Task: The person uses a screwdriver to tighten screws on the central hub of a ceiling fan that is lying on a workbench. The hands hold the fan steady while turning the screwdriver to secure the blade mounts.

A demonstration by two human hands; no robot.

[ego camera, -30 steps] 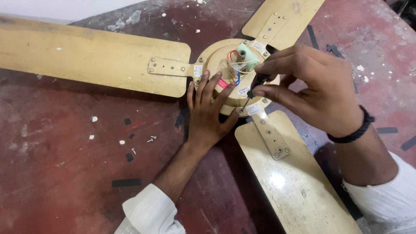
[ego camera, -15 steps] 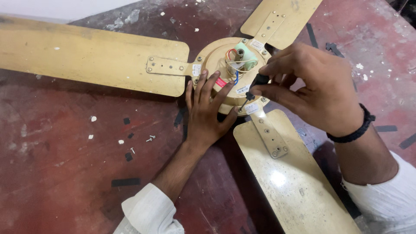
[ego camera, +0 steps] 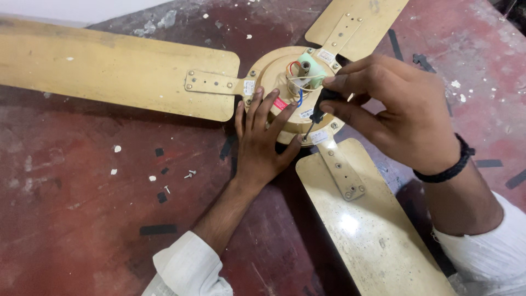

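A tan ceiling fan lies flat on a red floor, its round motor housing [ego camera: 274, 71] in the upper middle with three blades spreading out. My left hand [ego camera: 263, 140] rests flat on the housing's near edge, fingers spread, holding nothing. My right hand [ego camera: 394, 112] grips a black-handled screwdriver [ego camera: 318, 112], whose tip meets a screw at the housing rim beside the near blade's bracket [ego camera: 341, 170]. A green wiring block [ego camera: 308, 74] with red, white and blue wires sits on the hub.
The long left blade [ego camera: 109, 71], the far right blade [ego camera: 356, 24] and the near blade [ego camera: 372, 235] surround the hub. Loose screws [ego camera: 189, 174] and white chips lie on the floor left of my left arm. Black tape strips dot the floor.
The view has shifted slightly. My right hand stays on the screwdriver at the same rim screw, with small finger movement. My left hand has not moved off the housing.
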